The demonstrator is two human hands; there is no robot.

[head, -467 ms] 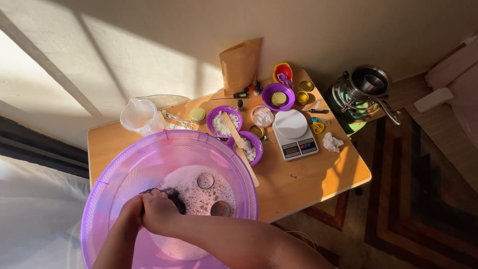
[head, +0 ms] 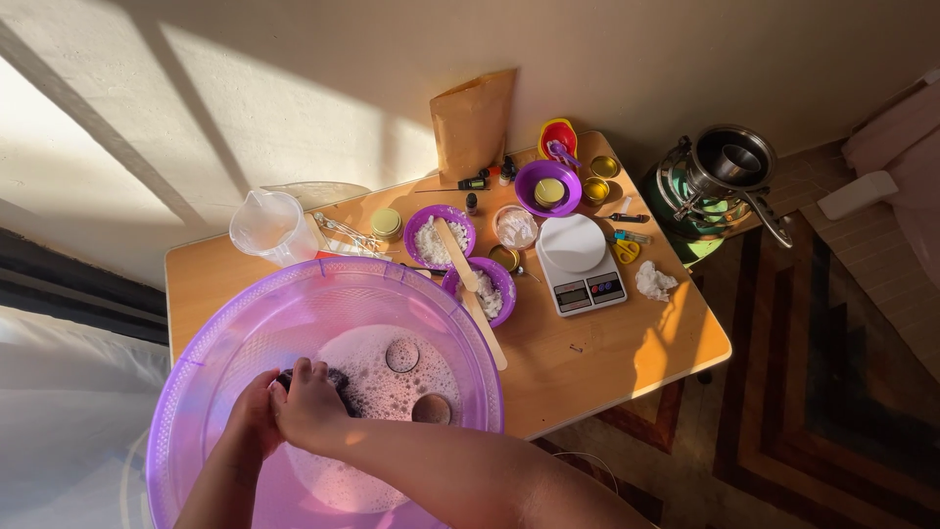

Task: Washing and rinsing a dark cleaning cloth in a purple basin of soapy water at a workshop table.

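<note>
Both my hands are inside a large translucent purple basin with soapy, foamy water at its bottom. My right hand and my left hand are pressed together around a small dark object, which they mostly hide. Two small round tins lie in the foam to the right of my hands, the lower tin near my right forearm.
Behind the basin, a wooden table carries a clear measuring jug, purple bowls of white flakes, a wooden stick, a kitchen scale, small tins and bottles, a brown paper bag. A metal pot stands right of the table.
My hands have shifted slightly within the basin, still clasped on the dark object. Nothing on the table has moved.
</note>
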